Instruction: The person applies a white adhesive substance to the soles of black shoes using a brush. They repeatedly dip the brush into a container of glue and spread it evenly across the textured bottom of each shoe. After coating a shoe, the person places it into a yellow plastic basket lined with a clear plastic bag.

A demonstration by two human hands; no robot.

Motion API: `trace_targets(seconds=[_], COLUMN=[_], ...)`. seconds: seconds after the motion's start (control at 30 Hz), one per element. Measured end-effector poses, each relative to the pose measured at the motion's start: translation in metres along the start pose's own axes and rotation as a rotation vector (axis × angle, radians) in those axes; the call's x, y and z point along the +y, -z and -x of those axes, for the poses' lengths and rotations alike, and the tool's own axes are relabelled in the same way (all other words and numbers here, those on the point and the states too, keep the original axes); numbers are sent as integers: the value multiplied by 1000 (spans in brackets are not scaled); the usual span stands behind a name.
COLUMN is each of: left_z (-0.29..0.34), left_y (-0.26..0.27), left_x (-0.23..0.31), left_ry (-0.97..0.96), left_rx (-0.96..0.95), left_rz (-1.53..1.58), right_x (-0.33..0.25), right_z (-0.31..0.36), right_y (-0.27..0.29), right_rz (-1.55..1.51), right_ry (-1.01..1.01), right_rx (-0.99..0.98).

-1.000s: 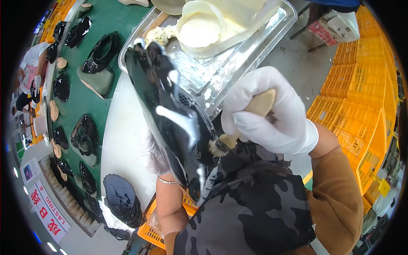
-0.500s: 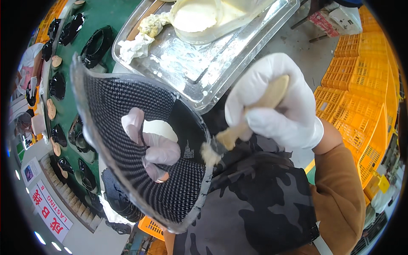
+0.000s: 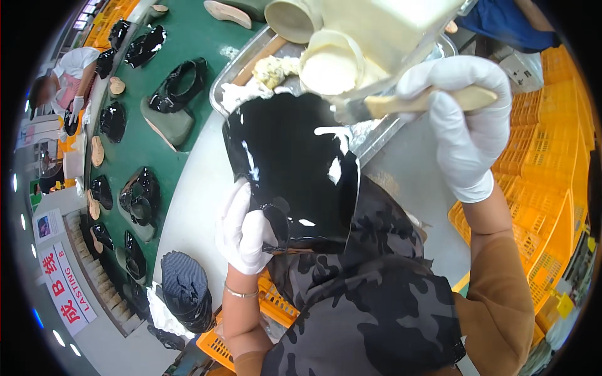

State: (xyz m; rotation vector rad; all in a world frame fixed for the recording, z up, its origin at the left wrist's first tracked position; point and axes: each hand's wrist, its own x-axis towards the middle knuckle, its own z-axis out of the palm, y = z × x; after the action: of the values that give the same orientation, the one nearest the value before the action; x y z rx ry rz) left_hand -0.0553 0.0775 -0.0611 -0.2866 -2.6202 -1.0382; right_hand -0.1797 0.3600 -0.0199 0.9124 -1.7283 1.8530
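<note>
The black shoe piece [image 3: 295, 163] hangs in front of the person, near the middle of the view, shiny face up; clock positions here are counted around it. At about seven o'clock the left hand [image 3: 241, 232], gloved in white, pinches its lower edge, fingers closed on it. The right hand [image 3: 464, 125], between two and three o'clock, is closed around the wooden handle of a brush [image 3: 401, 105], whose bristle end points at the piece's upper edge, near one o'clock; whether it touches cannot be told. Just past twelve o'clock, a cup [image 3: 329, 66] of pale paste sits in the metal tray [image 3: 376, 141].

The step in hand looks like brushing paste along the edge. To do it well, the left hand should keep its pinch firm but light, clear of the strip being coated, and turn the piece so that a fresh stretch of edge meets the bristles. The load is best kept small and wiped on the cup's rim, with short strokes running along the border. A full brush over the shiny face risks drips; whether its white streaks are paste or glare is hard to tell.
</note>
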Motion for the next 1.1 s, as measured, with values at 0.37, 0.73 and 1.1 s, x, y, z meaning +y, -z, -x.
trace_targets(seconds=[0.37,0.73,1.1], left_z=[-9,-2,15], left_y=[23,38,31], left_x=[20,16,31], left_ry=[-311,-121,-184], left_rx=[23,-11,4], left_rz=[-463,-450,-491], right_x=[29,33,28], right_z=[-112,-78,29], right_y=[18,17,9], right_rz=[-108,104,442], right_ry=[-180,-122,-314], right_rx=[-249,-170,92])
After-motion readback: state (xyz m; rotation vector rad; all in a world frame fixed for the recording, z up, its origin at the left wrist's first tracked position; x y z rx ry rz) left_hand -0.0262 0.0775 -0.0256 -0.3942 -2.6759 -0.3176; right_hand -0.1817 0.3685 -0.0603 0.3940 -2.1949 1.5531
